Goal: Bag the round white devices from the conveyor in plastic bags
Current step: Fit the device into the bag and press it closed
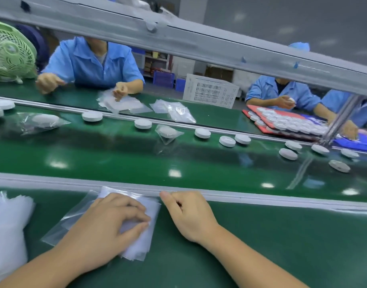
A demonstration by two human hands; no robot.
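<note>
Plastic bags (144, 244) pinched by left hand (103, 229) fingers (134, 214); right hand (190, 213) fingers curled, holding nothing.

L hand (107, 223) pinches top of plastic bags (143, 244); R hand (190, 213) fisted just beside, holding nothing. Several round white devices (202, 133) on conveyor (116, 159), two bagged.
</note>
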